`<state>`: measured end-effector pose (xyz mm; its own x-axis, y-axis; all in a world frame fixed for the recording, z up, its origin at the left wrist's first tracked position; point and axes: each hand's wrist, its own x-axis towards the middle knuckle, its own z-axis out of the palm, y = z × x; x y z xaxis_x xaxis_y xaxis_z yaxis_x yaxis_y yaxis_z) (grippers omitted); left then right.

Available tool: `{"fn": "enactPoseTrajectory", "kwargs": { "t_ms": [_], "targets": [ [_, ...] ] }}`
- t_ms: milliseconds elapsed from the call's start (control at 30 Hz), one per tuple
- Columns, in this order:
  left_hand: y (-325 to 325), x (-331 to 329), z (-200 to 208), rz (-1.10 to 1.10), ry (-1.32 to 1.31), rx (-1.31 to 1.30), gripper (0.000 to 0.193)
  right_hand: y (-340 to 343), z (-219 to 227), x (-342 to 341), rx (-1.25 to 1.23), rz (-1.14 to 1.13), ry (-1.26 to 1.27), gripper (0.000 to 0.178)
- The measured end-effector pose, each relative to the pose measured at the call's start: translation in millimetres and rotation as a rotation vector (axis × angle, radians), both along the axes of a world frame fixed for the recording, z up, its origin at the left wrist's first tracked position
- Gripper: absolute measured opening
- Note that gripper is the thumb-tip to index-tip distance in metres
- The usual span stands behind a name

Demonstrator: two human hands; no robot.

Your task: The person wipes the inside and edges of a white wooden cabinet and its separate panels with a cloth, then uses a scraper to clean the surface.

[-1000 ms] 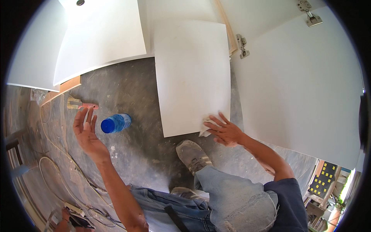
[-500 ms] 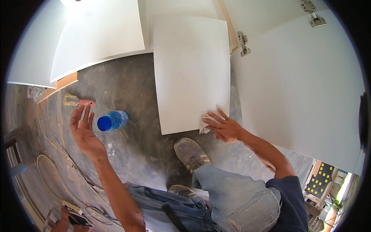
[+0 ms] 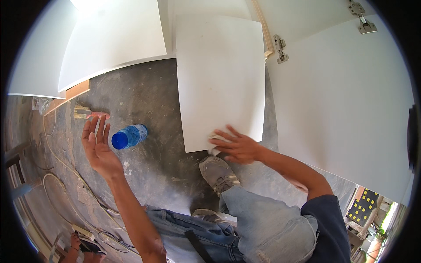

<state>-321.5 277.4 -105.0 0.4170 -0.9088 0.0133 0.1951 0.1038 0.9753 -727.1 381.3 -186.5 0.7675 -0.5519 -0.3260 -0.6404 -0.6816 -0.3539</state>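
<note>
A white board [image 3: 219, 79] stretches out in front of me, its near edge close to my shoe [image 3: 219, 174]. My right hand [image 3: 239, 147] lies over a crumpled white cloth [image 3: 213, 152] at that edge and presses it against the surface. Most of the cloth is hidden under the fingers, which are slightly blurred. Raised over the floor at the left, my left hand [image 3: 101, 151] has its fingers spread and holds nothing. Just to its right, a clear bottle with blue ends [image 3: 130, 136] lies on its side or leans; I cannot tell which.
A brush-like tool with a red handle [image 3: 101, 115] lies beyond my left hand. Cables [image 3: 72, 168] run over the floor at left, where another person's hand [image 3: 74, 241] shows. White panels [image 3: 114, 39] stand behind, and one with metal hinges [image 3: 337, 96] rises at right.
My right hand has slid left along the board's near edge with the cloth. My left hand has shifted very slightly right and stays spread.
</note>
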Motion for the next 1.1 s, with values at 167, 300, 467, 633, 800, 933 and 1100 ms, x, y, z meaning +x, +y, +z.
{"fn": "enactPoseTrajectory", "kwargs": {
  "t_ms": [167,300,467,633,800,933,1100],
  "targets": [
    [-1,-11,-3,-0.027,-0.064,0.02,0.051,-20,-11,43,-0.066,0.053,-0.163,0.052],
    [0,2,-1,0.008,-0.009,-0.011,0.051,4,-2,-18,-0.048,-0.012,0.044,0.051],
    [-3,-12,-1,-0.015,0.131,0.035,0.052,-10,-16,37,-0.097,0.009,-0.174,0.054],
    [-3,-4,-4,-0.013,0.037,0.057,0.054,-7,-14,26,-0.091,0.007,-0.117,0.054],
    [9,33,2,0.071,0.172,-0.025,0.053,21,0,-52,-0.101,-0.047,0.13,0.052],
    [6,27,-3,0.095,0.236,-0.005,0.053,-4,-14,25,-0.062,0.005,-0.123,0.057],
    [4,13,-3,0.123,0.151,0.07,0.054,-14,-24,55,-0.142,0.038,-0.175,0.057]
  ]
}}
